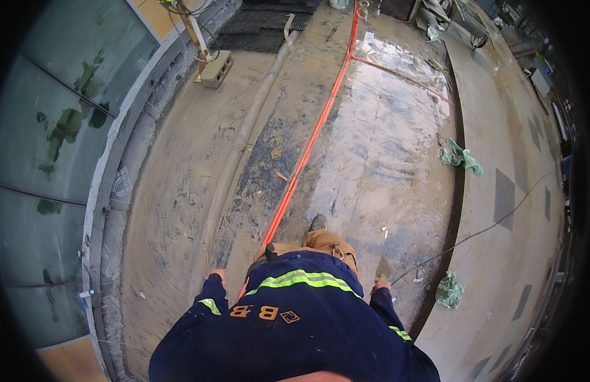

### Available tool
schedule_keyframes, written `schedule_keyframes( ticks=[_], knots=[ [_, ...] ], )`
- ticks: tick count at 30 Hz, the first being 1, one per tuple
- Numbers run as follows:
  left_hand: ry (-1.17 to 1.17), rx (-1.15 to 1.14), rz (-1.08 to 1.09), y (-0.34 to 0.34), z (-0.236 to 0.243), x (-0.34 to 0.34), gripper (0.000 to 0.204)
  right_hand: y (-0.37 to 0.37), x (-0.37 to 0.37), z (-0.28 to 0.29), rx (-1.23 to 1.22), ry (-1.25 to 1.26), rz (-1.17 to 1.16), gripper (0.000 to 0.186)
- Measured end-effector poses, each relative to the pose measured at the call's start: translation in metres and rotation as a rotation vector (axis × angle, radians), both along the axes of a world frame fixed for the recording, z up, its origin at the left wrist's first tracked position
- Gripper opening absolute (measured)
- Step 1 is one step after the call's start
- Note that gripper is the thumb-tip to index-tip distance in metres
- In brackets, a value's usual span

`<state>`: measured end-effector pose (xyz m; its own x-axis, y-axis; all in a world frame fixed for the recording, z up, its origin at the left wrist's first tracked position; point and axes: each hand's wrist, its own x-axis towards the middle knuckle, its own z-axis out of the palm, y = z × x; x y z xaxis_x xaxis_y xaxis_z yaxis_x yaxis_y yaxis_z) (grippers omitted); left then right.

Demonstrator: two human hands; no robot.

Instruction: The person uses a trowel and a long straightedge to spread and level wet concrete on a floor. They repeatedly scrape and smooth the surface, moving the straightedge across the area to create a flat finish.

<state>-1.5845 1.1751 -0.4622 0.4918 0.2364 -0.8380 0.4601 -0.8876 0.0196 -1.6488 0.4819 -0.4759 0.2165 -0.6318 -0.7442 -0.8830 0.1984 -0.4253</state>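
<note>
At the lower middle, below my navy jacket with reflective stripes, show my tan trousers and a boot (318, 223). My right hand (379, 285), at my right side, is closed on a small flat-bladed tool (384, 267), apparently a trowel. My left hand (218, 275) hangs at my left side; its fingers are too small and hidden to make out. Orange hoses (316, 134) run along the muddy floor just left of my boot, alongside a grey pipe (247, 127) farther left.
Glass panels (59, 127) and a ledge line the left. A concrete block (215, 70) and black mesh (256, 28) lie ahead. To the right are a raised slab (498, 134), crumpled green plastic (460, 156), a thin cable (486, 229) and clutter (457, 25) at the far end.
</note>
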Motion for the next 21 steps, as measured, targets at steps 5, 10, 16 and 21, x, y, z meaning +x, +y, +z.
schedule_keyframes(
  ticks=[5, 10, 16, 21],
  knots=[
    [-0.467, -0.311, 0.793, -0.133, 0.063, 0.191, 0.024, -0.099, 0.2, 0.076, -0.017, -0.107, 0.0, 0.03],
    [-0.697, -0.457, 0.524, -0.187, 0.063, 0.317, 0.032, -0.098, 0.358, 0.122, 0.029, -0.158, 0.299, 0.025],
    [-0.397, -0.339, 0.495, -0.191, -0.013, 0.39, 0.033, -0.076, 0.427, 0.081, -0.015, -0.044, 0.417, 0.023],
    [-0.11, -0.141, -0.812, -0.163, -0.055, 0.485, 0.029, -0.095, 0.385, 0.031, 0.091, 0.214, 0.242, 0.023]
  ],
)
